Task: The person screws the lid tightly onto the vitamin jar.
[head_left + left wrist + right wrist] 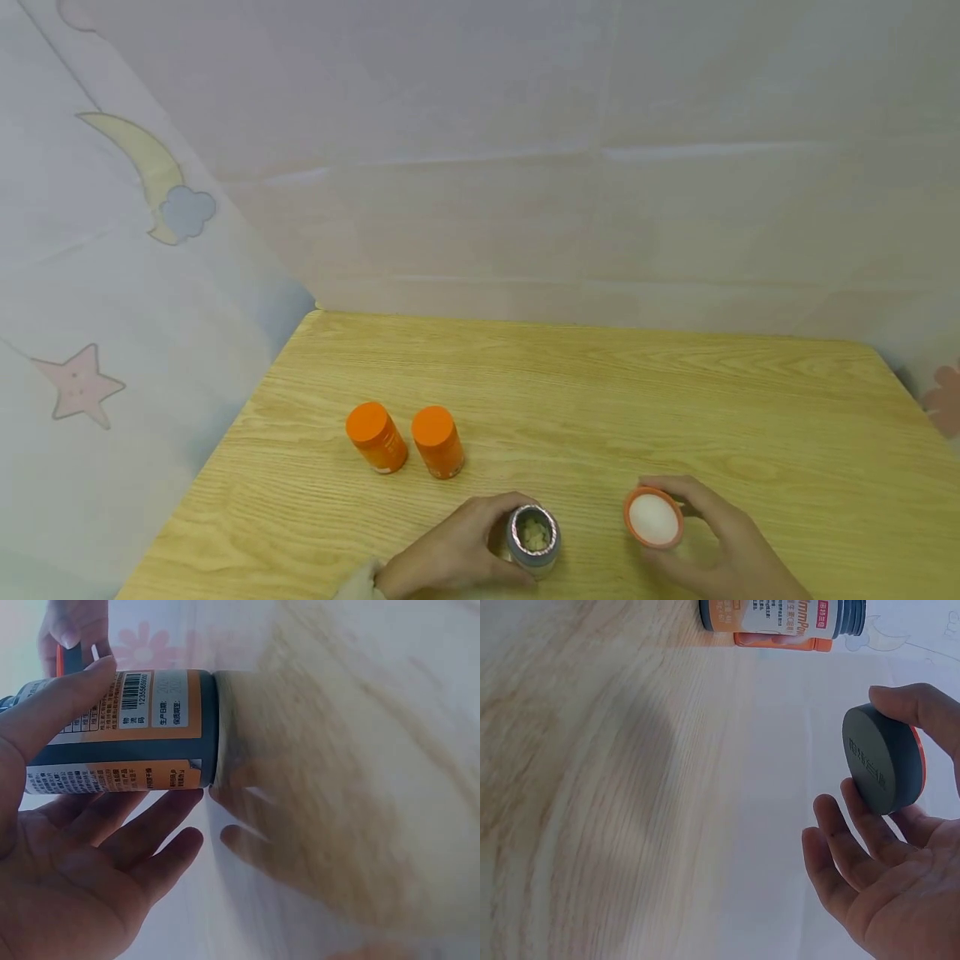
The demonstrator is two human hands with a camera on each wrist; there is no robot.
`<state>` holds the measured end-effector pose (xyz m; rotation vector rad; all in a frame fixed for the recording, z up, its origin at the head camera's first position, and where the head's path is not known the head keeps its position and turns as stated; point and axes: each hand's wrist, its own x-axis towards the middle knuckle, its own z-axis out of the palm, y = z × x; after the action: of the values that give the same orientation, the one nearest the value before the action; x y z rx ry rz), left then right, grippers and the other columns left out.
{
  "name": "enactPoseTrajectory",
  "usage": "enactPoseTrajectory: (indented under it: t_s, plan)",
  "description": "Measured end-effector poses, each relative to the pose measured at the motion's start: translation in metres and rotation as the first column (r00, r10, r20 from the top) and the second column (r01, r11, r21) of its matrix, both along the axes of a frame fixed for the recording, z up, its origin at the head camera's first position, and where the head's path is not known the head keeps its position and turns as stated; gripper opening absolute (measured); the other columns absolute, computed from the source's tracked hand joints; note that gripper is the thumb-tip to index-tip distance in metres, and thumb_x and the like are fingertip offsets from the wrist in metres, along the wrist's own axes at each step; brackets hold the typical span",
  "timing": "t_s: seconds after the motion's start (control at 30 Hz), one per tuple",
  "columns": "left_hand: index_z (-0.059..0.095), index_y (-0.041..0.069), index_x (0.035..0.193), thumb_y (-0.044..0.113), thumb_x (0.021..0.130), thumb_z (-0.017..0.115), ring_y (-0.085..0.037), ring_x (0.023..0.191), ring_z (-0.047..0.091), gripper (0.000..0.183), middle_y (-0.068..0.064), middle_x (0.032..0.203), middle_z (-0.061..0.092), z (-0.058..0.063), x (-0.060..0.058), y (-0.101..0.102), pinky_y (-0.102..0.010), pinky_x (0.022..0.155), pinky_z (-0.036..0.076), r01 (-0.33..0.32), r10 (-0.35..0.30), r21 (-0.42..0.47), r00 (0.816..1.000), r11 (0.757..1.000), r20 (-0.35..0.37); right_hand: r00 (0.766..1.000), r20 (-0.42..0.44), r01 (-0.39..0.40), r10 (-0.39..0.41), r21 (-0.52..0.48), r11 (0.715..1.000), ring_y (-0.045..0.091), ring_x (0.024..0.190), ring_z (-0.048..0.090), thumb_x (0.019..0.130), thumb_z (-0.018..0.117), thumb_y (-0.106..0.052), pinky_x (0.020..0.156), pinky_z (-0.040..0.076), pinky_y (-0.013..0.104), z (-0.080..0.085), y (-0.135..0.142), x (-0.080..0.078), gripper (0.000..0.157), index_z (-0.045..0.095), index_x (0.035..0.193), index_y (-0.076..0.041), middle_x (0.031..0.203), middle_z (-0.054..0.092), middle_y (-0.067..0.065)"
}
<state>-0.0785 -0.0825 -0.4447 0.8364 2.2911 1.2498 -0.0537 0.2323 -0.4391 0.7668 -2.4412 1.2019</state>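
Observation:
My left hand (pixel 468 550) grips a dark pill bottle (pixel 536 560) that stands upright on the table. Its mouth is uncovered, with torn foil round the rim and pale tablets inside. In the left wrist view the bottle (pixel 124 750) shows an orange and white label with a barcode, thumb on one side and fingers on the other. To the right, my right hand (pixel 723 542) pinches a round cap (pixel 654 518) by its edge above the table, its white inside turned up. The right wrist view shows the cap's (pixel 874 761) dark grey top with embossed characters.
Two orange bottles, a left one (pixel 378 440) and a right one (pixel 438 443), stand with lids on, beyond my left hand. The wooden table (pixel 600 392) meets a pale cloth backdrop (pixel 487 208) at its far edge.

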Motion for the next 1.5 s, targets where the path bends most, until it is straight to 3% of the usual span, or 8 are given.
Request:
enactPoseTrajectory:
  t_s: [0.23,0.43,0.53,0.67,1.0,1.27,1.5]
  plan:
    - [0.060,0.033,0.123,0.024,0.078,0.085,0.005,0.107,0.057,0.053,0.019,0.115,0.066,0.001,0.002,0.003,-0.021,0.101,0.044,-0.005,0.003,0.043,0.998,0.999,0.058,0.990,-0.076,-0.125,0.121,-0.048,0.991,-0.002,0.107,0.054,0.052,0.090,0.009,0.090,0.037,0.006,-0.001,-0.003,-0.004,0.086,0.058,0.131,-0.004,0.124,0.062,-0.008]
    - [0.060,0.032,0.123,0.023,0.078,0.085,0.006,0.104,0.058,0.052,0.019,0.113,0.066,0.002,0.004,0.006,-0.019,0.098,0.045,-0.002,-0.001,0.045,0.998,0.999,0.066,0.982,-0.104,-0.155,0.156,0.020,0.988,-0.001,0.106,0.055,0.049,0.091,0.008,0.092,0.040,0.007,0.006,-0.005,-0.006,0.091,0.056,0.133,-0.003,0.126,0.058,-0.009]
    - [0.061,0.033,0.122,0.021,0.078,0.085,0.006,0.103,0.058,0.052,0.020,0.112,0.066,0.003,0.005,0.008,-0.018,0.098,0.045,-0.013,0.008,0.048,0.995,0.999,0.099,0.983,-0.098,-0.150,0.153,0.044,0.988,-0.002,0.106,0.056,0.052,0.092,0.005,0.093,0.040,0.007,0.008,-0.005,-0.005,0.090,0.056,0.134,-0.004,0.127,0.057,-0.011]
    - [0.061,0.033,0.121,0.020,0.078,0.085,0.006,0.103,0.058,0.051,0.021,0.111,0.066,0.004,0.005,0.008,-0.018,0.098,0.044,-0.016,0.010,0.048,0.992,0.999,0.123,0.987,-0.100,-0.130,0.129,0.001,0.992,-0.003,0.106,0.057,0.053,0.094,0.000,0.093,0.038,0.005,0.005,-0.005,-0.005,0.087,0.055,0.131,-0.001,0.126,0.060,-0.012]
    - [0.060,0.031,0.122,0.022,0.078,0.085,0.007,0.102,0.057,0.052,0.020,0.111,0.066,0.002,0.003,0.007,-0.018,0.097,0.045,0.018,-0.020,0.033,0.999,0.999,0.041,0.982,-0.111,-0.161,0.154,-0.054,0.985,-0.004,0.112,0.057,0.050,0.091,0.006,0.098,0.035,0.004,0.002,-0.003,-0.006,0.084,0.055,0.126,0.002,0.128,0.063,-0.009]
    - [0.061,0.033,0.122,0.020,0.077,0.086,0.007,0.103,0.057,0.053,0.022,0.111,0.065,0.003,0.005,0.009,-0.019,0.100,0.043,-0.021,0.017,0.028,0.991,0.999,0.135,0.991,-0.066,-0.114,0.113,-0.016,0.993,-0.004,0.111,0.056,0.050,0.091,0.006,0.095,0.035,0.004,0.006,-0.005,-0.001,0.087,0.056,0.129,-0.004,0.124,0.064,-0.011]
    - [0.061,0.033,0.122,0.019,0.077,0.086,0.007,0.105,0.056,0.054,0.023,0.112,0.065,0.005,0.006,0.012,-0.019,0.101,0.042,-0.029,0.024,0.029,0.989,0.999,0.145,0.992,-0.068,-0.106,0.107,0.023,0.994,-0.002,0.105,0.059,0.052,0.093,0.001,0.090,0.040,0.006,0.013,-0.008,0.000,0.087,0.057,0.131,-0.007,0.121,0.065,-0.011]
